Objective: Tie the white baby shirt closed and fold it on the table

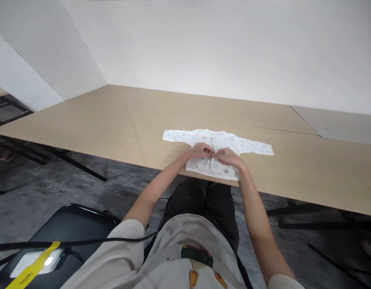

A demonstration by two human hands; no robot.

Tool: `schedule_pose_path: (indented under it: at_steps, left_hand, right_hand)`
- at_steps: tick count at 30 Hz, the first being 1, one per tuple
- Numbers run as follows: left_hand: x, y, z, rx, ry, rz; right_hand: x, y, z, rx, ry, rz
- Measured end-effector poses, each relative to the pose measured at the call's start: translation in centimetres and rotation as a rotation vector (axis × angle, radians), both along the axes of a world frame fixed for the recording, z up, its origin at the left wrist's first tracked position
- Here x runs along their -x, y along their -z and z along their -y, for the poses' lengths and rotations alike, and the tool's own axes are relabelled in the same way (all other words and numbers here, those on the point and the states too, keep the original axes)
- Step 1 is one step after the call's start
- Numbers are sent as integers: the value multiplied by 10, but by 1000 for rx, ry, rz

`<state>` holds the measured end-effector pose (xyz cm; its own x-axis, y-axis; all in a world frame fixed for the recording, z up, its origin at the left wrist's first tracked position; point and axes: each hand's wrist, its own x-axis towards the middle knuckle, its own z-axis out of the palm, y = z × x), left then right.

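Note:
A small white baby shirt [221,141] with a faint print lies flat near the front edge of the wooden table [113,120], sleeves spread left and right. My left hand [201,150] and my right hand [228,155] meet at the shirt's front opening, fingertips pinching the two front edges together at the middle. Both hands rest on the cloth.
A black chair [77,224] stands at my lower left with a cable and a yellow-taped device [35,263] on it. Black table legs [73,162] run under the table. A grey tabletop [338,124] adjoins at the far right. White walls stand behind.

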<state>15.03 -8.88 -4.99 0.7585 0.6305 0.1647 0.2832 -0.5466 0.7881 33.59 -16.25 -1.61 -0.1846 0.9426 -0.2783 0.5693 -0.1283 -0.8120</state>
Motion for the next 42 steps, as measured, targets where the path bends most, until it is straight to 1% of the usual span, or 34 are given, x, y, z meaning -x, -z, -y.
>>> schedule_pose_path:
  at_steps: [3,6,9,13,16,20,26,31,37,42]
  left_hand:
    - [-1,0,3,-48,-33,-10]
    - [-2,-2,6,-61,-13,18]
    - [-2,-4,7,-82,-9,46]
    - [-2,-4,7,-134,-20,26]
    - [-2,-3,6,-137,-19,8]
    - [-2,-4,5,-86,-3,24]
    - [-3,-10,6,26,20,19]
    - [-3,-10,6,107,61,99]
    - [-4,-7,5,152,34,98]
    - [-3,-9,8,180,14,115]
  right_hand:
    - [-1,3,-2,-15,10,-7]
    - [-3,4,-3,-11,-10,-26]
    - [-4,4,-2,20,-8,-79]
    - [-4,3,-2,75,22,-132]
    - [-5,5,-4,77,59,-162]
    - [-7,8,-6,80,79,-187]
    - [-6,4,-3,74,79,-175]
    - [-5,4,-3,77,66,-194]
    - [-5,7,-4,84,48,-195]
    - [-6,10,-5,50,36,-179]
